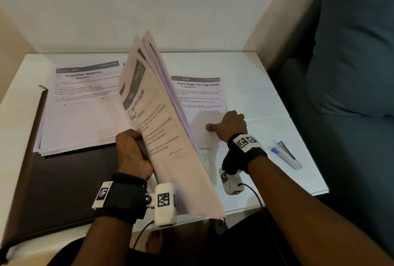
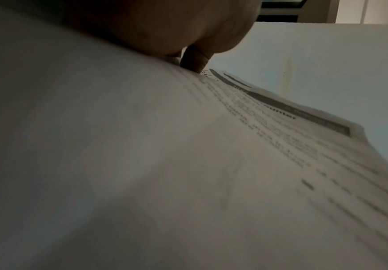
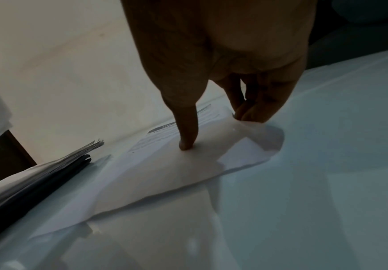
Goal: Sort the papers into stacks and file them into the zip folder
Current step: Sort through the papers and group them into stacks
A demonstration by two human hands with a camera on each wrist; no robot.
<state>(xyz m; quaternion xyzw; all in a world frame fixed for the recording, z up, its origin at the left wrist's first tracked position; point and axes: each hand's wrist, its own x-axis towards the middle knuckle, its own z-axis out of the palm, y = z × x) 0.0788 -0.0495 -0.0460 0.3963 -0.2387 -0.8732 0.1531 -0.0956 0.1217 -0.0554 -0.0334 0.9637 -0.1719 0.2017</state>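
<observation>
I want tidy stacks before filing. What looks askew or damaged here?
The "Place Eggs into Egg Holder" sheet buckles upward at its right edge, where the right hand pinches it. The "Organize Napkins" stack lies fanned, edges uneven.

Bare table lies behind the sheets; a stapler sits right.

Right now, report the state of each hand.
Left hand: grips the raised bundle of papers.
Right hand: pinches the "Place Eggs into Egg Holder" sheet.
</observation>
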